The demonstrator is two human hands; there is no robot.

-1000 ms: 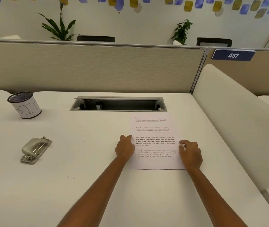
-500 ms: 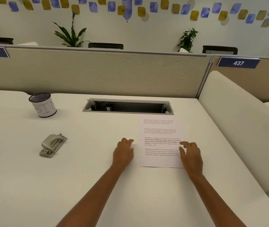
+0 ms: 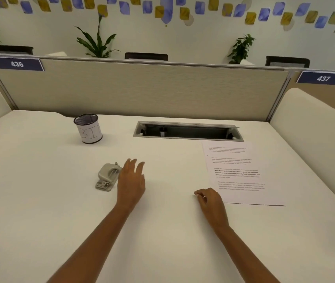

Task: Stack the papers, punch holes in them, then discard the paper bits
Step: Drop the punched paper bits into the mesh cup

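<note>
The left hand (image 3: 132, 180) covers the right edge of the small grey metal hole punch (image 3: 107, 176), so you cannot tell if they touch. The words on the white printed paper (image 3: 242, 174) are too small and fuzzy to read, and its sheets cannot be counted. The black mesh cup marked BIN (image 3: 89, 129) is dark inside. Both arms are cut off at the bottom edge.

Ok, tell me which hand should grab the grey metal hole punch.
Left: the left hand hovers with fingers spread beside the grey metal hole punch, while the right hand sits farther off by the white printed paper.
</note>
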